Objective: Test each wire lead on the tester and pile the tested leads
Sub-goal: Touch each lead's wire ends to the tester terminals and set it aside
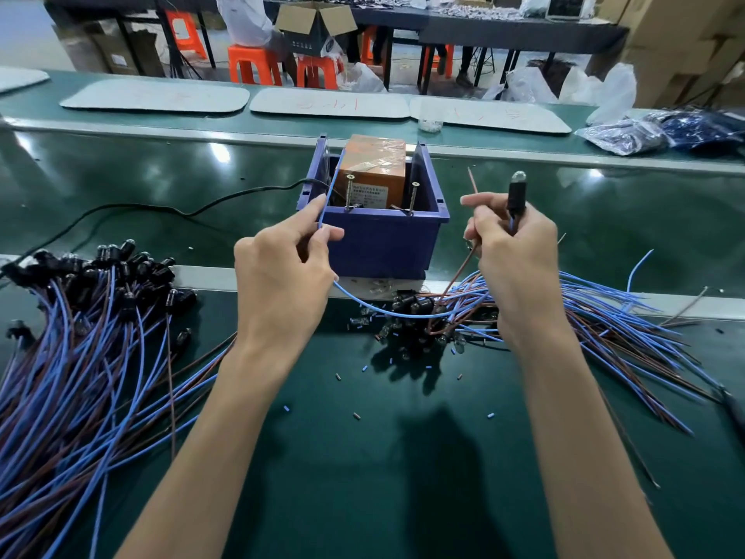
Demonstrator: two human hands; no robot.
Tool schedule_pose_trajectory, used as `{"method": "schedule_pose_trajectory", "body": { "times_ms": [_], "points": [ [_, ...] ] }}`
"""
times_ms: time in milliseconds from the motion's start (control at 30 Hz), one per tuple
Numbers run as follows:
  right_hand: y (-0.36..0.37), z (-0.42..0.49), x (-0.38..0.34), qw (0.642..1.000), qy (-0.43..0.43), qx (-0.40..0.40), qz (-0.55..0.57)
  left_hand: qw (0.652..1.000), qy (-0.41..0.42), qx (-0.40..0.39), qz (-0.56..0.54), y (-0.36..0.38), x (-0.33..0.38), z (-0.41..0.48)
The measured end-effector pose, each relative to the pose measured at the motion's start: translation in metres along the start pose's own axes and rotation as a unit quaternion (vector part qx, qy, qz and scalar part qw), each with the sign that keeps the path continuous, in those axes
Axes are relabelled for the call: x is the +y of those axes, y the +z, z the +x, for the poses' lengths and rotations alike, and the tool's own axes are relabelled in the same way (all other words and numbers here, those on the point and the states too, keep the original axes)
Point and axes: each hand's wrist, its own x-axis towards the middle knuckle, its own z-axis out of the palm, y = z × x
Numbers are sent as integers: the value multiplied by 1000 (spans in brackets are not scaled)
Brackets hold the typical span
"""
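The tester is an orange box inside a blue plastic bin, with two upright screws at its front. My left hand pinches a blue wire whose tip points up toward the left screw. My right hand holds a black lamp holder with a clear bulb upright and pinches a brown wire pointing up. The blue wire loops below both hands. One pile of leads lies to the left, another pile to the right.
A black cable runs from the bin to the left across the green belt. Small bits of cut insulation lie on the green mat near me. White boards lie on the far side. Plastic bags sit far right.
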Motion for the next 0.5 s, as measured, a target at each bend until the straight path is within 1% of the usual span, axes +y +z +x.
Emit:
{"method": "schedule_pose_trajectory", "body": {
  "times_ms": [233,400,500],
  "points": [
    [3,0,1,999,-31,13,-30,1000,-14,5,1,-1,1,0],
    [3,-2,-1,998,-32,7,-53,1000,-17,4,-17,-1,-2,0],
    [4,-2,0,996,-29,0,-79,1000,-14,1,-8,0,0,0]
  ]
}}
